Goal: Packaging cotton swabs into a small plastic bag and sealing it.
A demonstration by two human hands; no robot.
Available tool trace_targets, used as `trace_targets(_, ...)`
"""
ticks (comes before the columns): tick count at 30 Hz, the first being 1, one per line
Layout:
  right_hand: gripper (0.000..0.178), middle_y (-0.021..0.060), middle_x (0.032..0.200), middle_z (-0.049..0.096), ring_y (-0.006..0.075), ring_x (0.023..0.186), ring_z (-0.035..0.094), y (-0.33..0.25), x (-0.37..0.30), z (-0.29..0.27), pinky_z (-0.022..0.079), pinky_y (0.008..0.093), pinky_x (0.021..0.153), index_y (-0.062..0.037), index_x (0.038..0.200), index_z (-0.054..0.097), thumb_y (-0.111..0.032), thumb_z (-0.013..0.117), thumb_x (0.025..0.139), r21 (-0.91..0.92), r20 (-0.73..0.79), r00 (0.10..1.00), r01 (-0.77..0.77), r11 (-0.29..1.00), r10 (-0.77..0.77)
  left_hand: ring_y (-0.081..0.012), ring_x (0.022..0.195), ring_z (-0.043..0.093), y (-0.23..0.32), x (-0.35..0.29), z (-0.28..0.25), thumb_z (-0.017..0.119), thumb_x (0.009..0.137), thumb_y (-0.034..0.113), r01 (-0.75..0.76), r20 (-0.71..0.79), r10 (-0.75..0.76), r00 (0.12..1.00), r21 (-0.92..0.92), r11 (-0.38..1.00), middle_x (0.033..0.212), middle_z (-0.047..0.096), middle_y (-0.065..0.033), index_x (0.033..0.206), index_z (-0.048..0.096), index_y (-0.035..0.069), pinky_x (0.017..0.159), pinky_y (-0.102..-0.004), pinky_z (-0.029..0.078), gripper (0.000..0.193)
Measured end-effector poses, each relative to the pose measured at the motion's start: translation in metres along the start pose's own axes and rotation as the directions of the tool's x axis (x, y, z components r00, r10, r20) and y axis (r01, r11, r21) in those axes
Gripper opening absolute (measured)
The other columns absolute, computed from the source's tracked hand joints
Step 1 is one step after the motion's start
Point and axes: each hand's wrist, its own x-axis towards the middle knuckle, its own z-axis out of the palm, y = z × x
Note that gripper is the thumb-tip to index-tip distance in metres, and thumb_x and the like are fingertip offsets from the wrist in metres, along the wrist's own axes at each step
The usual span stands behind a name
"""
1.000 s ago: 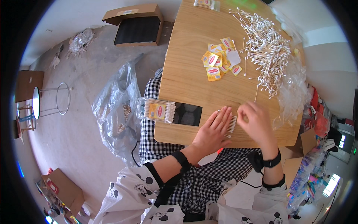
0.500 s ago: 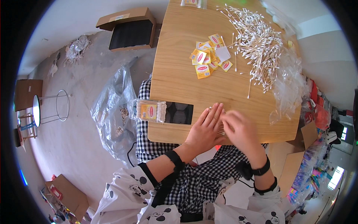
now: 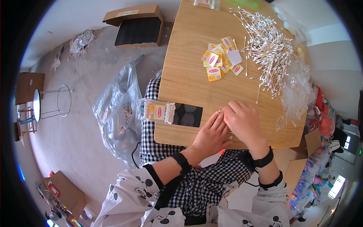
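Note:
My left hand (image 3: 211,133) lies over a small bundle of cotton swabs (image 3: 229,134) on the near part of the table, its fingers stretched forward and its thumb on the near side. Swab sticks show between thumb and fingers; the rest is covered. My right hand (image 3: 244,122) is closed in a pinch against the left fingertips, where one white swab tip (image 3: 219,111) shows. What the pinch holds is hidden. Left of my hands, a clear pack of cotton swabs (image 3: 159,112) with a yellow label lies beside a dark rectangular inset (image 3: 188,115) with rounded shapes.
A large loose heap of cotton swabs (image 3: 270,49) covers the far right of the table (image 3: 185,68). Yellow-and-white label cards (image 3: 221,60) are piled mid-table. Crumpled clear plastic (image 3: 297,89) lies along the right edge. A plastic bag (image 3: 117,109) hangs at the left, above the floor.
My right hand has shifted slightly up and left and now pinches closer to the left fingertips; it was blurred before. The whole view has shifted slightly. My left hand stays over the swabs.

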Motion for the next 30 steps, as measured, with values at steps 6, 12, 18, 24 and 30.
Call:
trace_targets(6, 0.011, 0.0067, 0.077, 0.053, 0.0238, 0.078, 0.058, 0.004, 0.008, 0.000, 0.048, 0.0364, 0.066, -0.0048, 0.073, 0.055, -0.009, 0.063, 0.068, -0.048, 0.051, 0.989, 0.144, 0.988, -0.141, -0.0328, 0.134, 0.039, 0.000, 0.001, 0.001, 0.044, 0.091, 0.059, -0.004, -0.026, 0.003, 1.000, -0.015, 1.000, 0.131, 0.054, -0.0196, 0.127, 0.054, -0.004, 0.118, -0.0461, 0.018, 0.073)
trace_targets(12, 0.008, 0.0068, 0.077, 0.053, 0.0244, 0.077, 0.059, 0.029, -0.001, 0.002, 0.049, 0.0363, 0.064, -0.0057, 0.076, 0.057, -0.007, 0.064, 0.072, -0.104, -0.023, 0.999, -0.029, 0.994, 0.026, -0.0313, 0.142, 0.027, 0.001, 0.005, -0.005, 0.046, 0.089, 0.059, 0.019, -0.059, -0.022, 0.998, -0.058, 0.998, 0.148, 0.037, -0.0208, 0.141, 0.038, -0.006, 0.118, -0.0434, 0.017, 0.083)
trace_targets(18, 0.007, 0.0077, 0.074, 0.057, 0.0276, 0.071, 0.059, 0.007, -0.035, -0.036, 0.047, 0.0382, 0.060, -0.0070, 0.077, 0.057, -0.008, 0.064, 0.078, 0.426, 0.180, 0.955, -0.291, 0.857, 0.235, -0.0312, 0.144, 0.023, -0.002, 0.001, -0.008, 0.049, 0.087, 0.058, 0.036, -0.026, -0.038, 0.999, -0.093, 0.995, 0.154, 0.028, -0.0207, 0.144, 0.032, -0.007, 0.118, -0.0430, 0.018, 0.088)
trace_targets(24, 0.014, 0.0075, 0.076, 0.058, 0.0279, 0.074, 0.062, -0.039, -0.122, -0.014, 0.051, 0.0388, 0.066, -0.0057, 0.076, 0.062, -0.018, 0.069, 0.076, 0.430, 0.512, 0.856, -0.183, 0.884, -0.072, -0.0313, 0.145, 0.023, 0.002, 0.006, -0.009, 0.053, 0.085, 0.058, 0.036, 0.004, -0.036, 0.999, -0.099, 0.994, 0.154, 0.026, -0.0205, 0.144, 0.032, -0.006, 0.117, -0.0433, 0.020, 0.089)
trace_targets(30, 0.013, 0.0055, 0.087, 0.064, 0.0275, 0.080, 0.062, -0.034, -0.124, -0.007, 0.048, 0.0358, 0.068, -0.0061, 0.075, 0.060, -0.006, 0.072, 0.073, 0.459, 0.184, 0.931, -0.365, 0.810, 0.316, -0.0303, 0.145, 0.022, 0.000, 0.004, -0.012, 0.052, 0.085, 0.060, 0.047, 0.033, -0.045, 0.998, -0.057, 0.997, 0.155, 0.026, -0.0197, 0.145, 0.030, -0.006, 0.117, -0.0432, 0.019, 0.092)
